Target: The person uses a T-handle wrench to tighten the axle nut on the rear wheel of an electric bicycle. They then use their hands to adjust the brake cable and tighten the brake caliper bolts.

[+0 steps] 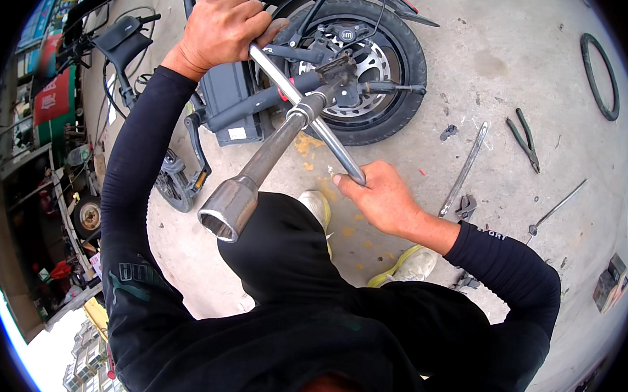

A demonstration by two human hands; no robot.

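Grey concrete makes up the floor (505, 71) beneath the whole scene, scuffed and stained, with flecks of yellow paint (309, 147) to the left of the right grip (388, 203). That grip is closed on the lower end of a shiny steel bar (339, 149); the left grip (227, 32) is clamped round its upper end. Between the two, the bar crosses a long socket wrench (270, 151), whose wide open end points back toward the person. Its far end meets the hub area of a black-tyred wheel (375, 57), right of the left grip; whether it is seated there I cannot tell. Just below the left grip stands a dark battery case (230, 103).

On the floor beyond the right grip lie a metal strip (464, 168), pliers (525, 139) and, well apart, a black rubber ring (599, 77). A thin rod (558, 207) lies further right. Out past the left forearm are handlebars (123, 40), a red-and-green sign panel (55, 101) and cluttered shelving (53, 221); buildings (91, 360) show at the lower left rim.
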